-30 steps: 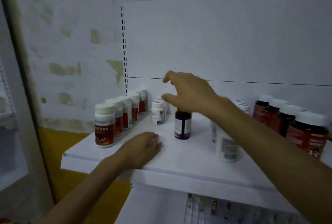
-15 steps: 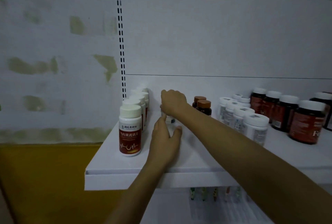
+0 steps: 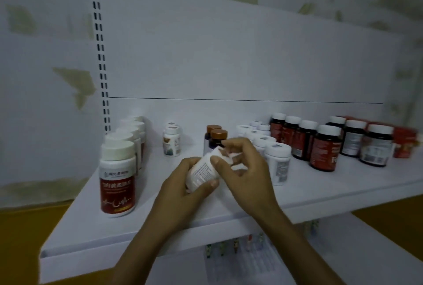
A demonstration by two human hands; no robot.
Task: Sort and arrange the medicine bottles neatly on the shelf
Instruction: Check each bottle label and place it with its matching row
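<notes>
Since half a second ago both hands have drawn the small white bottle (image 3: 202,171) forward, and it now tilts above the shelf (image 3: 114,239). The left hand (image 3: 183,184) wraps its body and the right hand (image 3: 247,170) pinches its cap end. Its fine print is unreadable. Behind the grip, the brown-capped bottles (image 3: 217,136) are partly hidden.

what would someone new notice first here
Both hands at the centre: the left hand and right hand grip a small white plastic bottle, tilted above the white shelf. A row of white-capped, red-labelled bottles lines the shelf's left end; dark white-capped bottles stand towards the right.
</notes>
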